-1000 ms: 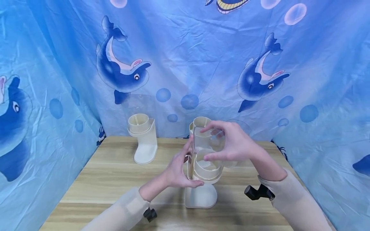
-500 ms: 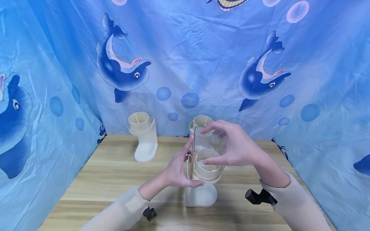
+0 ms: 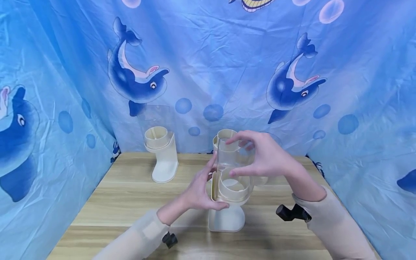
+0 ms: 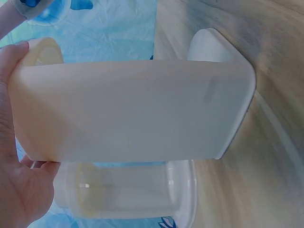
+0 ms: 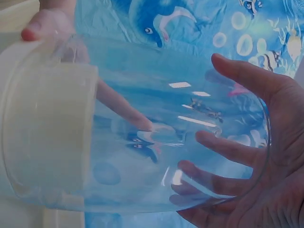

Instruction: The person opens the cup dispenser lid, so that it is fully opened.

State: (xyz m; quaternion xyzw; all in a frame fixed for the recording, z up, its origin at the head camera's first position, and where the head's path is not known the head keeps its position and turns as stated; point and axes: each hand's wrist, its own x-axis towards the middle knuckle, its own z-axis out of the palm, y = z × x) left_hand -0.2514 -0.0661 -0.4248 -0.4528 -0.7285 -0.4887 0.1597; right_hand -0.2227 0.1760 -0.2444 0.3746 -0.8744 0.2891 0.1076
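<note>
On the wooden surface (image 3: pixel 113 209), the stand (image 3: pixel 229 220) is found nearest, set upright, its base apparently flat on the wood. Its long axis is vertical; its flat back is turned to the left, and its rounded foot is pointed to the right. The upper part is gripped by the left hand (image 3: pixel 199 191), with the fingers curled around it. The lower end of the clear container (image 3: pixel 235 157) is placed around the ring (image 3: pixel 232 193) of the stand, and its long axis is also about upright. Its upper part is surrounded by the right hand (image 3: pixel 264 155), whose fingers are spread and curved about the wall; how firmly they are pressed cannot be told.

The step in hand is judged to be the adjusting of the container on the ring; whether it is being seated or freed cannot be decided. For the next move, the stand should be held steady and the container guided straight along its axis.

Farther back, the rear stand (image 3: pixel 226 133) is partly covered by the container, and the far-left stand (image 3: pixel 165 162) is placed before the blue sheet (image 3: pixel 227 72).
</note>
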